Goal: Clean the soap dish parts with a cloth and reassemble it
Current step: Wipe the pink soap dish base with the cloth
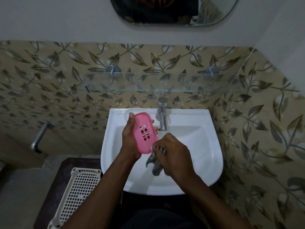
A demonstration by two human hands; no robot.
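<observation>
Left hand: the left hand (131, 139) is wrapped around the pink oval plastic soap dish part with slotted drain holes (145, 133), thumb along its far-left edge and fingertips showing at its right edge.
Why held so: the part is tilted up on edge with its broad face turned toward the person, probably so the right hand can reach the near end while drips fall into the basin.
Right hand: the right hand (175, 154) is closed around a bunched grey-and-white striped cloth (156, 161), pressing it against the near, lower end of the pink part; a tail of cloth hangs below the knuckles.
Step in hand: wiping appears under way on this one part; no second dish part can be made out, so reassembly looks not yet begun.
Below the hands: the white ceramic wash basin (206, 146) lies under both hands.
Beyond the hands: the chrome tap (161, 116) stands just past the left fingertips and could be knocked if the part swings outward.
Left of the left forearm: a cream plastic lattice basket (79, 192) rests on a dark surface, well clear of the wiping.
Above the hands: a clear glass shelf (165, 90) on the tiled wall, out of the way.
</observation>
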